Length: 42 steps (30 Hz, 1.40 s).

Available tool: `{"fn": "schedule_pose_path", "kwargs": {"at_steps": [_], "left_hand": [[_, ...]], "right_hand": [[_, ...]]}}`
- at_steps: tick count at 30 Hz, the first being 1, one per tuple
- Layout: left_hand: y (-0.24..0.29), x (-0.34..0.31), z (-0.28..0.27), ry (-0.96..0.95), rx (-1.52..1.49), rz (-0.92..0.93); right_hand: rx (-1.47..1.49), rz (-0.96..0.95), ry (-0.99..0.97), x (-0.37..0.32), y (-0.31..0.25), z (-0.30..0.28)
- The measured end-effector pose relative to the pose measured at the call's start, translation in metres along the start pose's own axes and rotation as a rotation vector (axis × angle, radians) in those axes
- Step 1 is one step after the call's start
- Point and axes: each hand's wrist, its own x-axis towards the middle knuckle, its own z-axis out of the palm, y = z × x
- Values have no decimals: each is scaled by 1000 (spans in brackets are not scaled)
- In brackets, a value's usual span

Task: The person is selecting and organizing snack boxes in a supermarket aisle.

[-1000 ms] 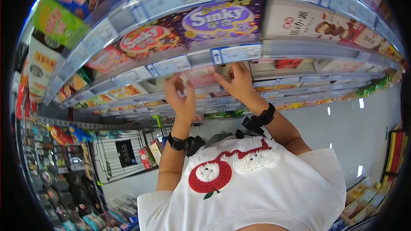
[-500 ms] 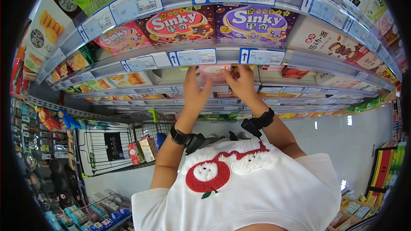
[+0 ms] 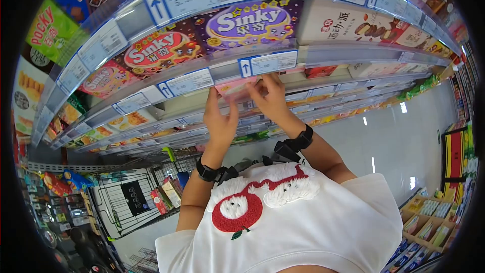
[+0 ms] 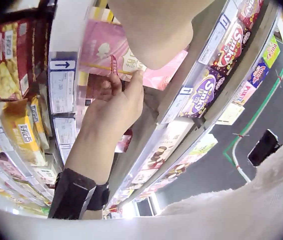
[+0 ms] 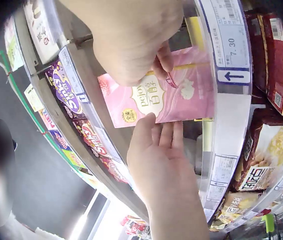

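Both hands hold a pink Pejoy box (image 5: 196,95) in the gap below a shelf edge. In the right wrist view my left hand (image 5: 166,165) grips the lower long edge, thumb over the printed front and fingers passing behind. My right hand (image 4: 112,107) is at the opposite edge, its thumb and bent fingers at the front near the printed stick. In the head view the left hand (image 3: 221,119) and the right hand (image 3: 272,98) flank the box, whose upper part is hidden under the price-tag strip (image 3: 268,64).
Above are Sinky boxes (image 3: 250,23) and a white chocolate-pie box (image 3: 348,23). A red box (image 3: 321,71) lies right of the hands on the same shelf. A shopping cart (image 3: 129,197) with a few packages stands lower left. Snack packs (image 5: 266,155) sit on neighbouring shelves.
The head view has shifted and tilted, so shelf and hands sit differently in it. Both hands stay at the pink box, which now lies more slanted in view.
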Motion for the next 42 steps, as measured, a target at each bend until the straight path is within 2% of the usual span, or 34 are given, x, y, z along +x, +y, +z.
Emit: {"fn": "schedule_pose_path", "kwargs": {"at_steps": [11, 14, 20, 26, 29, 32, 35, 38, 42], "left_hand": [[19, 2, 28, -22, -15, 39], [27, 5, 36, -77, -74, 32], [32, 8, 51, -61, -87, 30], [20, 8, 61, -60, -183, -42], [18, 11, 64, -77, -188, -30], [17, 10, 66, -67, -184, 0], [13, 13, 68, -68, -267, -27], [-4, 15, 70, -60, -293, 38], [4, 22, 63, -122, -208, 137]], "right_hand": [[8, -19, 90, -4, 9, -33], [-32, -16, 140, -6, 13, -40], [-120, -31, 206, -8, 24, -52], [-119, -7, 220, -6, 22, -57], [-208, -71, 242, -9, 28, -58], [-235, -24, 206, -12, 27, -60], [-227, -65, 229, -12, 29, -58], [-295, -99, 199, -10, 26, -60], [-406, -154, 215, -8, 25, -59]]}}
